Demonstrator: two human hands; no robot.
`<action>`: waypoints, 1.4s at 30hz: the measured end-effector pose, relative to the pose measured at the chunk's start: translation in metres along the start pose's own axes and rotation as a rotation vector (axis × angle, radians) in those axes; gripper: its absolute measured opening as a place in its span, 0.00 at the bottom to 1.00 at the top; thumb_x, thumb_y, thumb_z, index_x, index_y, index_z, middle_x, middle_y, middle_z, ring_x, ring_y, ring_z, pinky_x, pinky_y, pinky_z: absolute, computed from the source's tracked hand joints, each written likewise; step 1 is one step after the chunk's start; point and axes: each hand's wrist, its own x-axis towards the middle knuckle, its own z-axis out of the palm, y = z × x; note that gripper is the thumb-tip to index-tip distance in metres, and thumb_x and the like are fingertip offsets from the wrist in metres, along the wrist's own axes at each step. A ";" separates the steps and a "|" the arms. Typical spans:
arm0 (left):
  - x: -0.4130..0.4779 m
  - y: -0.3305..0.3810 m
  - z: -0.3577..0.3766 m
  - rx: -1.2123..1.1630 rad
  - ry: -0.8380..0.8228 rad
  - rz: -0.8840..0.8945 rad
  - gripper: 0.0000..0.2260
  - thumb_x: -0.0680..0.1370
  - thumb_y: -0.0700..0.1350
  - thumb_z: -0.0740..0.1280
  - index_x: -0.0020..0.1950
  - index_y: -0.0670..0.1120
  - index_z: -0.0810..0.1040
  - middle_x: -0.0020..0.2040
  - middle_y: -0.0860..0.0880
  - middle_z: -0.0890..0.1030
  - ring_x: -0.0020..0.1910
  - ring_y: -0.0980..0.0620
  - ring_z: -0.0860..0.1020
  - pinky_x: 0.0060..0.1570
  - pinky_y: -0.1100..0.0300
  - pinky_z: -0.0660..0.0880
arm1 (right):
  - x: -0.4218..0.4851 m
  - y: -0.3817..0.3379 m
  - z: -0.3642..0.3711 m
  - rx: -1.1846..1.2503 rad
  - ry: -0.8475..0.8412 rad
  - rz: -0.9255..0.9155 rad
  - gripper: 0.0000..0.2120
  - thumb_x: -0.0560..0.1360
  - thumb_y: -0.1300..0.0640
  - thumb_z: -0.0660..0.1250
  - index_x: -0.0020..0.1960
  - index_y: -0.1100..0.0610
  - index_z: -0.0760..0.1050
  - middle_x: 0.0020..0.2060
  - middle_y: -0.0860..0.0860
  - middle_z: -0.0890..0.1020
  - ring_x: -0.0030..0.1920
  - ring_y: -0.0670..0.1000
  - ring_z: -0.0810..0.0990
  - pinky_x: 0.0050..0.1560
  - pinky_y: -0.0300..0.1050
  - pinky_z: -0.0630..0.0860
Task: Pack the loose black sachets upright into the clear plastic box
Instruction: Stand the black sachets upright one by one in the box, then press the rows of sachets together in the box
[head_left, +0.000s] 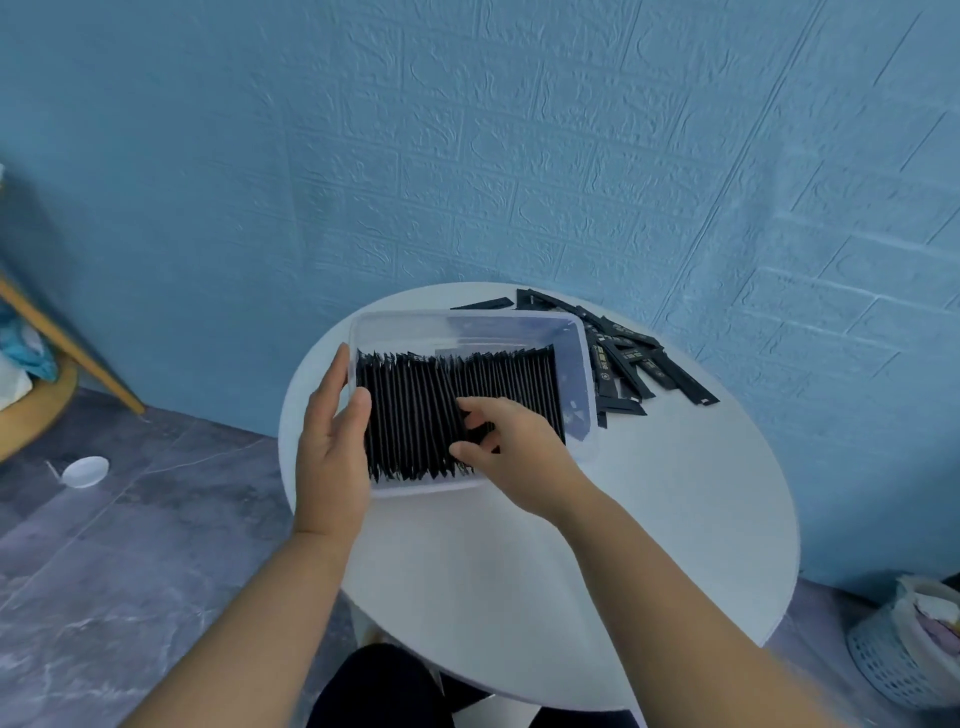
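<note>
The clear plastic box (470, 323) sat on the far half of a round white table (649, 519), and most of it was filled by a row of sachets (410, 415) standing on edge, black and tightly packed from the left wall across to near the right. A strip of bare box floor was left at the right end. The left hand (332, 447) held the box by its left wall, with the thumb hooked over the rim against the first sachets and the fingers lying along the outside. The right hand (514, 441) reached into the near middle of the row, its fingers curled down among the sachet tops and its thumb set against them from the near side. This was a narrow pinch that seemed to hold a few sachets, though the blur made it impossible to tell how many. The loose sachets (641, 364) lay flat in a scattered heap on the table just beyond and to the right of the box, some touching its right wall. Behind the table stood a blue embossed wall (519, 156). A small white dish (84, 471) lay on the grey floor to the left, and a pale slotted basket (904, 660) stood on the floor at the right.
</note>
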 end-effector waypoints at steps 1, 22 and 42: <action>0.001 0.004 -0.009 0.000 0.003 -0.002 0.17 0.82 0.42 0.59 0.62 0.63 0.68 0.62 0.69 0.69 0.62 0.75 0.66 0.62 0.75 0.61 | -0.004 -0.003 0.004 -0.002 -0.032 -0.021 0.25 0.75 0.50 0.66 0.71 0.49 0.66 0.58 0.46 0.75 0.49 0.46 0.76 0.55 0.42 0.75; -0.011 0.029 -0.039 1.190 -0.475 0.636 0.26 0.78 0.56 0.54 0.72 0.43 0.65 0.74 0.38 0.60 0.74 0.40 0.54 0.73 0.50 0.47 | -0.036 -0.012 0.004 -0.189 -0.160 -0.135 0.34 0.72 0.42 0.67 0.74 0.48 0.60 0.66 0.42 0.69 0.50 0.44 0.76 0.53 0.42 0.73; -0.006 0.032 -0.024 1.623 -0.952 0.511 0.53 0.56 0.72 0.18 0.77 0.49 0.39 0.72 0.48 0.32 0.76 0.50 0.38 0.70 0.56 0.36 | -0.031 0.006 -0.008 -0.266 -0.154 -0.174 0.25 0.73 0.43 0.67 0.68 0.46 0.70 0.59 0.40 0.77 0.47 0.39 0.72 0.48 0.36 0.69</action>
